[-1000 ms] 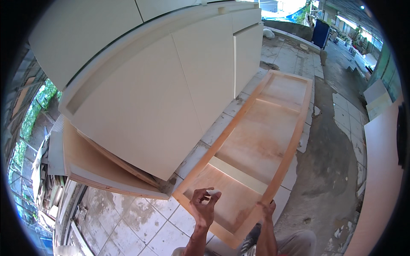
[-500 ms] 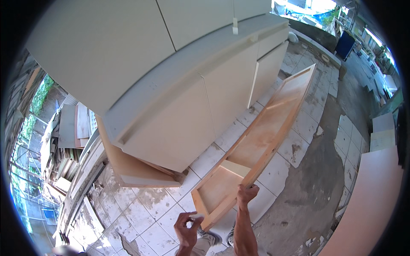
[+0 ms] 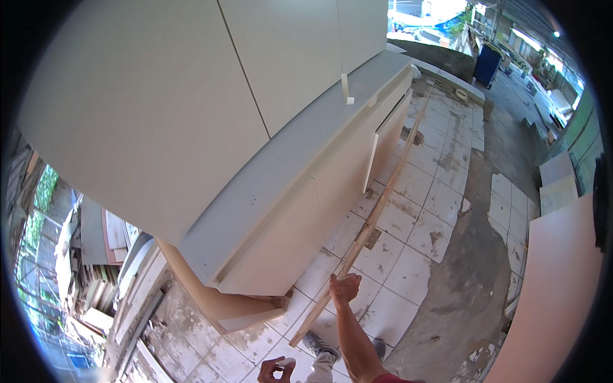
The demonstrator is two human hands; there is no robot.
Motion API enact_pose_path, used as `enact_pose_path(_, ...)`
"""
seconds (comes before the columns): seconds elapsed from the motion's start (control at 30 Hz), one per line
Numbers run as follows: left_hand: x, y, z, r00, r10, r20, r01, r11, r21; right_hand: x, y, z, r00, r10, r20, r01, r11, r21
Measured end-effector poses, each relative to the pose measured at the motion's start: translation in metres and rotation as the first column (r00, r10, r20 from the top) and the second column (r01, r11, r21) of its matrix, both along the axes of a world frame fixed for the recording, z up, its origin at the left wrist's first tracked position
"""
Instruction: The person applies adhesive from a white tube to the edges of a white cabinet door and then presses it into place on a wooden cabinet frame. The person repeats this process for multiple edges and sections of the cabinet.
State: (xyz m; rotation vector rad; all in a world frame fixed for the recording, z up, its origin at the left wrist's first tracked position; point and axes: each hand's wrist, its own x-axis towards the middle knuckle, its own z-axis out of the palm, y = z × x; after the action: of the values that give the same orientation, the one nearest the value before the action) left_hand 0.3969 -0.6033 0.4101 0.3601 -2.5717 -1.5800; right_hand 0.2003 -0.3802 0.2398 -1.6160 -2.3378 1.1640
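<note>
A long, low wooden frame (image 3: pixel 381 207) now shows only as a narrow edge, running from near my feet toward the far end of the white cabinet (image 3: pixel 274 236). My right hand (image 3: pixel 345 288) is closed around its edge near the close end. Low at the picture's bottom, my left hand (image 3: pixel 268 370) has its fingers curled around a small white object (image 3: pixel 286 362), whose kind I cannot make out. Beside the frame, on its left, stands the cabinet with a grey ledge (image 3: pixel 281 172) and large upper doors (image 3: pixel 159 115).
White floor tiles (image 3: pixel 408 274), stained and broken, meet a bare cement patch (image 3: pixel 460 281) on the right. A pale pinkish panel (image 3: pixel 555 274) leans at the right. Stacked boards (image 3: pixel 96 300) lie at the left. A blue bin (image 3: pixel 487 65) stands far off.
The frame has tipped from showing its broad inner face to edge-on, and has come nearer the cabinet. My right hand moved left with it; my left hand dropped lower, still holding the white object.
</note>
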Motion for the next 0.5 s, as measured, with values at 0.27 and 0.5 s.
enact_pose_path(0.27, -0.02, -0.061, -0.006, 0.994, -0.103, -0.023, 0.103, 0.994, -0.038, -0.047, -0.022, 0.005, 0.996, 0.078, 0.034, -0.077, 0.996, -0.043)
enact_pose_path(0.5, -0.026, -0.087, -0.005, 0.977, -0.188, 0.102, 0.193, 0.981, -0.033, -0.071, -0.035, 0.005, 0.984, 0.179, 0.016, -0.179, 0.984, 0.016)
